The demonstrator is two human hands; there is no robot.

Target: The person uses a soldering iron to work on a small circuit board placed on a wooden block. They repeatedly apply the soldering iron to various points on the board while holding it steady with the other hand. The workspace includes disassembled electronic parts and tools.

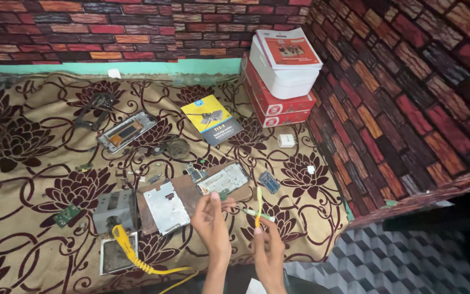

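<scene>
- Head view: both hands are raised over the near edge of a low table covered with a flowered cloth (39, 158). They are close together, which suits fine work with small parts.
- The left hand (211, 224) has its fingers closed around something small. What it is cannot be told, though a thin pale rod (257, 214) runs from it toward the other hand.
- The right hand (268, 247) pinches a slim yellow tool (258, 207) that stands upright between its fingertips.
- Just beyond the hands, an opened phone frame (223, 179) lies on a brown board (191, 198) beside a grey metal plate (165, 207). The board probably gives a flat base on the soft cloth.
- Small circuit boards and screws are scattered around the middle of the cloth within reach. A second phone frame (127, 130) lies farther back.
- A yellow cable (131, 253) runs off the near edge.
- A yellow and black booklet (211, 118) and stacked red and white boxes (278, 81) sit at the far right corner, out of the way.
</scene>
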